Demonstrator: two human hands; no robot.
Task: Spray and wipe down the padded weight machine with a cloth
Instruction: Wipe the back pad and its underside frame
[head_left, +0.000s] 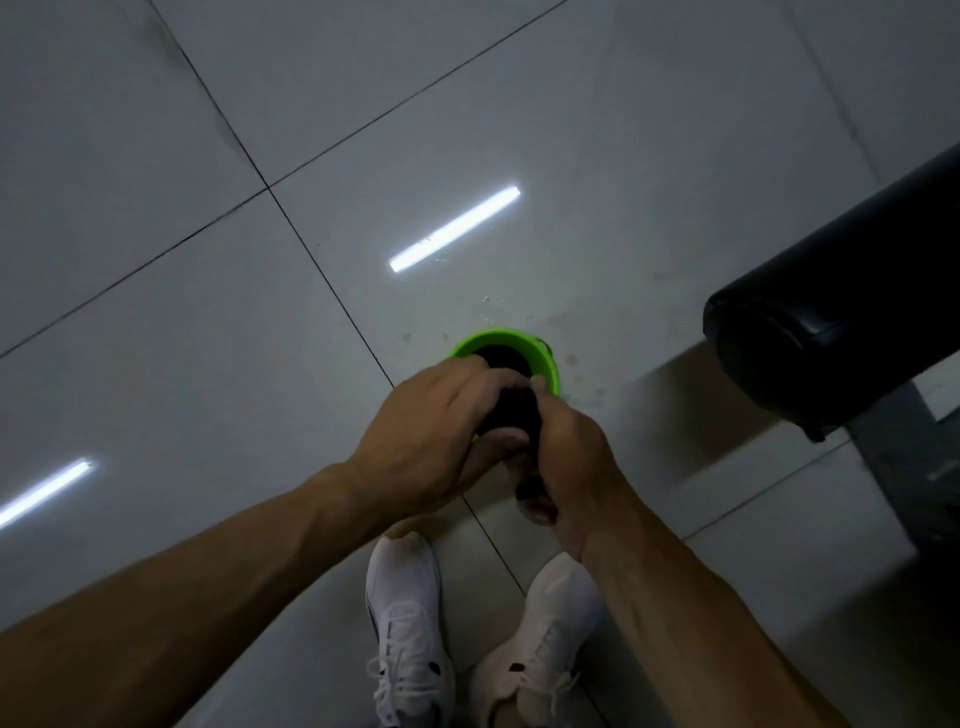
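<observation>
Both my hands grip a dark cloth (511, 410) bunched into a roll, held over a green bucket (548, 358) that stands on the floor. My left hand (436, 441) wraps the cloth's upper part from the left. My right hand (563, 462) holds its lower end, which pokes out dark below my fingers. The black padded roller (831, 317) of the weight machine juts in from the right edge, above and to the right of my hands. No spray bottle is in view.
The floor (260, 156) is glossy grey tile with dark grout lines and strip-light reflections. Small drops and specks dot the tile around the bucket. The machine's grey metal frame (904, 467) runs down at the lower right. My white sneakers (405, 623) stand below my hands.
</observation>
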